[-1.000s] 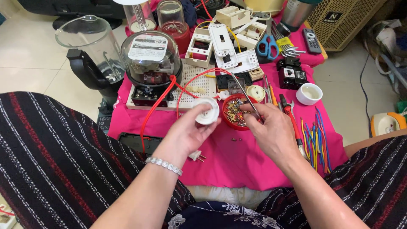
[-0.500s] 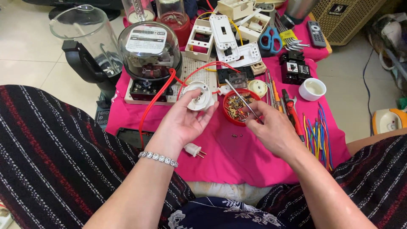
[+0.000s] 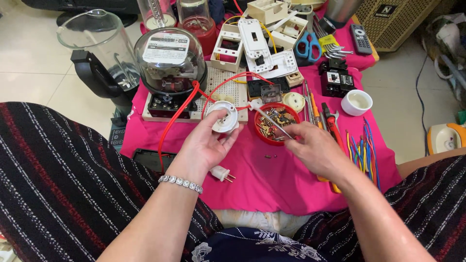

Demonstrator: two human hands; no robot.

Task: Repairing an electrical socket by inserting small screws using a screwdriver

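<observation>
Socket: a round white ceiling-type fitting [image 3: 223, 116] with a raised centre and small slots on its face, held above the pink cloth [image 3: 272, 179] just in front of the perforated white board [image 3: 228, 92].
Red wire: a thin red lead [image 3: 182, 109] loops from the meter side over the board's front edge and runs past the socket.
Tool: thin metal tweezers [image 3: 272, 121], slanting from the right hand up and left across the red bowl.
Red bowl: a small round dish [image 3: 276, 123] full of little screws and metal parts, just right of the socket.
Edges: the bowl is hemmed in by screwdrivers [image 3: 320, 111] on its right and a black switch block [image 3: 264, 90] behind it; a glass-domed meter [image 3: 170, 63] stands left of the board.
Open room: the bare stretch of pink cloth lies near the lap, with only a white two-pin plug [image 3: 222, 173] and a tiny loose part on it.
Left hand: the left hand [image 3: 206, 143] is palm up, fingers and thumb curled round the socket's rim, gripping it; a beaded bracelet sits at the wrist.
Right hand: the right hand [image 3: 315, 148] is knuckles up, fingers pinched closed on the tweezers' handle end, resting low beside the bowl.
</observation>
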